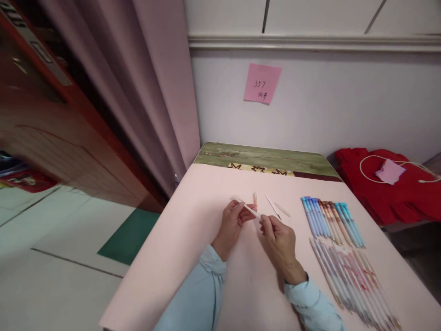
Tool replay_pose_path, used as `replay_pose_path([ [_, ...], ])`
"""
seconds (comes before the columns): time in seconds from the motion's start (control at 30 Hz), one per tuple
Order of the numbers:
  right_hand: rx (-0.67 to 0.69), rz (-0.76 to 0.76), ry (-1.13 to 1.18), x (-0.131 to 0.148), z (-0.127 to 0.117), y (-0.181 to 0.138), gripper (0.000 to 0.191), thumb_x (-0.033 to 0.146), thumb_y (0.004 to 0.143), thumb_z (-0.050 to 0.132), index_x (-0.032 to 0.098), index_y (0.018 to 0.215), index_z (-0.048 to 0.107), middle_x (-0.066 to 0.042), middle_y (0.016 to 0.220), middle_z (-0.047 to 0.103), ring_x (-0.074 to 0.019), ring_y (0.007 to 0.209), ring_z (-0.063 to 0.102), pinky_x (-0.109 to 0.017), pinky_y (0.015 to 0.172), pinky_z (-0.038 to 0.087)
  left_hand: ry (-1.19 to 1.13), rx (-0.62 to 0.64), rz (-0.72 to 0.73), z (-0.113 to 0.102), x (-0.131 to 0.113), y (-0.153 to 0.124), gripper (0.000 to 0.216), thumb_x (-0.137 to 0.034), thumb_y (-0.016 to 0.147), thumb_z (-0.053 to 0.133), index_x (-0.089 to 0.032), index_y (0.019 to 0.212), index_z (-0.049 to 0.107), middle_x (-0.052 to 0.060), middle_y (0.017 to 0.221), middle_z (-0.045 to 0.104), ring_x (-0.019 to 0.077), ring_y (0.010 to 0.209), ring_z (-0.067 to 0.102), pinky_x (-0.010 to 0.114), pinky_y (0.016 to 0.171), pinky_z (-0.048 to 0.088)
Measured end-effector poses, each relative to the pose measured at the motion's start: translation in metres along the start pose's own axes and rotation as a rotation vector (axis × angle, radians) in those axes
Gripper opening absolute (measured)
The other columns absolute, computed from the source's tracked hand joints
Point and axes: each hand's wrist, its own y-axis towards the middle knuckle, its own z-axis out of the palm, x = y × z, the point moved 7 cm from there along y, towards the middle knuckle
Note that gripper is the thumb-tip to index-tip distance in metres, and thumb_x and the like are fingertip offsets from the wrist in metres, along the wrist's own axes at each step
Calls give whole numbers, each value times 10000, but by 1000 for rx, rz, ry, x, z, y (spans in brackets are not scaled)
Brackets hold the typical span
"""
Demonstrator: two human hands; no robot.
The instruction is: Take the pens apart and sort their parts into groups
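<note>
A slim white pen (251,210) slants between my two hands, low over the pink tabletop. My left hand (230,225) pinches its upper left part between thumb and fingers. At the lower right end, the thumb and fingers of my right hand (280,239) are closed on it. Just beyond my left fingertips lies a short patterned pen piece (255,198). To its right rests a thin white pen refill (273,207) with a dark tip, and beside that a pale tapered piece (282,209). My right fingers hide the pen's near end.
Blue, brown and turquoise pens (332,221) lie in a row on the right of the table (193,220). Nearer me is a pile of pale, clear-looking pens (354,280). A red cloth (365,184) with a cable stands beyond the right edge; a curtain (165,69) hangs at left.
</note>
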Motion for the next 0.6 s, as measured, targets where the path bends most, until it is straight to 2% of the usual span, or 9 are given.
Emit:
replay_pose_path([
  [0.17, -74, -88, 18, 8, -3, 0, 340, 506, 885, 602, 204, 1017, 681, -19, 760, 714, -162, 639, 660, -246, 607, 470, 0, -21, 8, -3, -2, 1, 238, -325, 797, 747, -164, 856, 582, 97, 853, 761, 178, 707, 724, 307, 734, 570],
  [0.27, -89, -113, -10, 11, -3, 0, 307, 474, 928, 548, 204, 889, 690, -22, 734, 711, -148, 610, 639, -240, 596, 444, 31, -5, 18, -1, -3, 1, 246, -322, 794, 748, -162, 855, 571, 112, 857, 761, 178, 715, 722, 306, 735, 570],
  [0.43, 28, 15, -68, 3, 1, 2, 536, 497, 1004, 369, 209, 684, 689, -21, 598, 676, -139, 533, 615, -235, 550, 378, 45, 27, 23, 5, -4, -1, 241, -317, 792, 745, -161, 862, 575, 99, 859, 761, 170, 735, 717, 297, 749, 564],
  [0.5, 44, 19, -61, 4, 2, 2, 468, 523, 979, 425, 209, 798, 721, -17, 632, 688, -142, 566, 631, -231, 569, 390, 38, 1, 28, 4, -5, -1, 238, -310, 787, 748, -162, 857, 576, 87, 839, 759, 165, 706, 712, 286, 717, 562],
  [0.6, -5, -51, -34, 10, 0, 3, 375, 526, 893, 589, 192, 1027, 695, -18, 752, 717, -142, 654, 652, -219, 628, 428, 38, -20, 23, 2, -5, 1, 236, -303, 782, 751, -167, 855, 573, 79, 828, 759, 172, 689, 712, 287, 681, 561],
])
